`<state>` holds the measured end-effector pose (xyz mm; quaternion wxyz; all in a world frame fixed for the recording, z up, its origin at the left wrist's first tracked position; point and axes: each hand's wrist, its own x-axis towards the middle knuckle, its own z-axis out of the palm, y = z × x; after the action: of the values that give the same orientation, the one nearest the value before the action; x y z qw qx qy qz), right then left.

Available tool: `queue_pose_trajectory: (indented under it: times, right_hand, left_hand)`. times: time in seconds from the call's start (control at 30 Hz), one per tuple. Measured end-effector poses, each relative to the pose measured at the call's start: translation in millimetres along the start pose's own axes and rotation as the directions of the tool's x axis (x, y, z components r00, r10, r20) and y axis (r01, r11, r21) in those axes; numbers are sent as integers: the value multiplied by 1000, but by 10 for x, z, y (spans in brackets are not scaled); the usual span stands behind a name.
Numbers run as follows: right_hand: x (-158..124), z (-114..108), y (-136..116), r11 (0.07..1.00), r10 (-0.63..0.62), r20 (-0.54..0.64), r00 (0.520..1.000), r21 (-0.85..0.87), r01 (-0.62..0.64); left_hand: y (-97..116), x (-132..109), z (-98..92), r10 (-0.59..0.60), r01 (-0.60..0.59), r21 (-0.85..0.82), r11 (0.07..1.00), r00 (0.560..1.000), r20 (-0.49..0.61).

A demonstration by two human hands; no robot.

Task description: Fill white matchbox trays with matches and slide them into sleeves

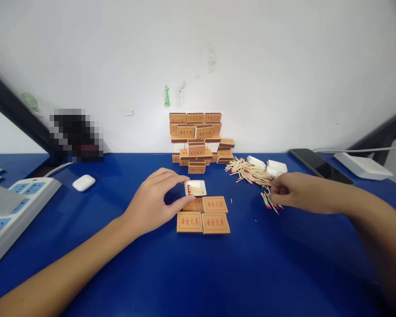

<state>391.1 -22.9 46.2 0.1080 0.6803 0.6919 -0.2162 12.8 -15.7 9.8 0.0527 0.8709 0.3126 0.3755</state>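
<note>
Near the centre of the frame, the left hand (pixel 153 200) spans a white matchbox tray (pixel 200 182) of matches (pixel 196 191), thumb and forefinger apart with tips at its near and far edges; at right, the right hand (pixel 292 190) curls its fingers (pixel 279 184) close over loose matches (pixel 265 200), whether gripping any I cannot tell. Matchboxes (pixel 215 223) lie just below the tray on the blue surface (pixel 171 273), and a matchbox stack (pixel 196 149) stands before the marked white wall (pixel 267 79), a power strip (pixel 18 211) at left and a smartphone (pixel 318 165) at right.
</note>
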Motion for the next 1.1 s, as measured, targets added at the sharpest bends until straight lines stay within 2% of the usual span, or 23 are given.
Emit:
queue_pose_trajectory:
  times: [0.13, 0.27, 0.37, 0.47, 0.6, 0.87, 1.1]
  right_hand:
    - [12, -16, 56, 998, -36, -52, 998, -59, 33]
    - [-6, -10, 14, 992, 69, -34, 997, -104, -72]
    - [-26, 28, -94, 989, 93, -4, 996, -118, -93]
    - [-16, 90, -126, 995, 40, -8, 999, -88, -41]
    - [18, 140, -31, 997, -55, -17, 998, -51, 54]
    - [36, 99, 11, 993, -112, 42, 993, 31, 111]
    - [109, 186, 105, 987, -133, -39, 990, 87, 136]
  left_hand:
    - [-4, -7, 4, 2, -2, -5, 1000, 1000, 2]
    - [6, -8, 2, 3, -3, -8, 1000, 1000, 6]
    - [11, -2, -5, -2, 2, -5, 1000, 1000, 1]
    - [6, 0, -7, -3, 3, 1, 1000, 1000, -10]
    - [-7, -4, 6, 1, -1, -3, 1000, 1000, -10]
    - [1, -3, 4, 6, -6, -5, 1000, 1000, -1]
    - [1, -5, 3, 3, -3, -2, 1000, 1000, -5]
